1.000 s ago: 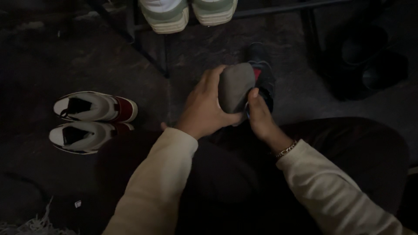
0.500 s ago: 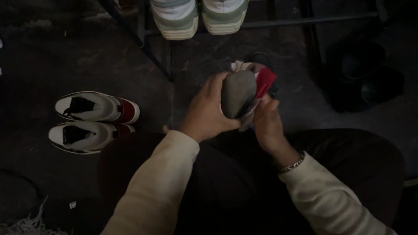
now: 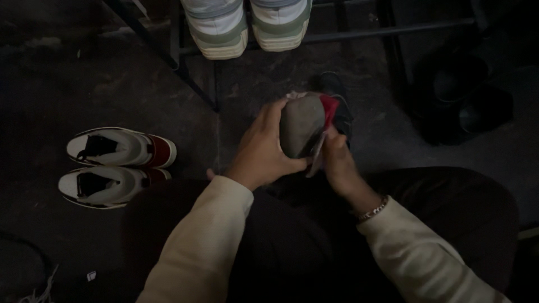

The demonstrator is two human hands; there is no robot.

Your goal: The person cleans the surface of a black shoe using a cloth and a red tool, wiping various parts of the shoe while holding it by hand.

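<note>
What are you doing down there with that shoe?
A person sits on the dark floor and holds a shoe sole-up in the left hand. The right hand presses a cloth against the shoe's side. A white and red pair sits on the floor to the left. A pale green pair rests on a rack ahead, and dark shoes lie to the right.

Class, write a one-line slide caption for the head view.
Left hand grips a shoe sole-up; right hand touches its side; sneakers on the floor.
</note>
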